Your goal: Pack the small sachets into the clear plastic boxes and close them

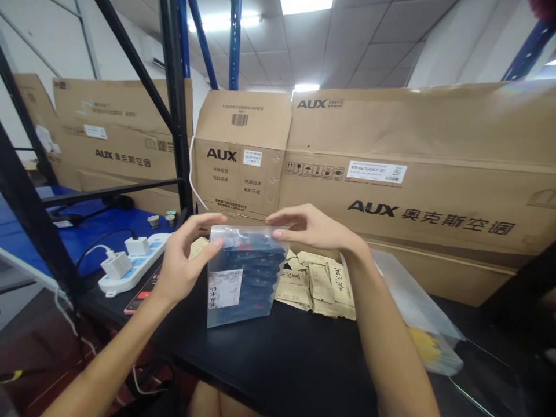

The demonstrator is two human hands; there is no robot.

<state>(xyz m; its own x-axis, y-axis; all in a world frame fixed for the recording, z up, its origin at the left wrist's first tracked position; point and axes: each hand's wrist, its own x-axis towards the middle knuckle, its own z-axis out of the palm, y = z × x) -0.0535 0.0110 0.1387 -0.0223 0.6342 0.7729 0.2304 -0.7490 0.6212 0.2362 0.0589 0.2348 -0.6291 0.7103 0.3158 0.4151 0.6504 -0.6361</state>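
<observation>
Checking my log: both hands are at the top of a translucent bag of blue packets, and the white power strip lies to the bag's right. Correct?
One slip: the head view shows the white power strip lying left of the translucent bag, not right. The rest stands.

At centre, a pouch [256, 278] of smooth clear plastic shows glossy highlights near its top; its label [226, 288] is matt. The tan sachets [321, 284] right of it are papery and creased. Behind, a carton [434, 174] is dull cardboard. At lower right, a bag [414, 298] seems frosted plastic, though blurred.
</observation>
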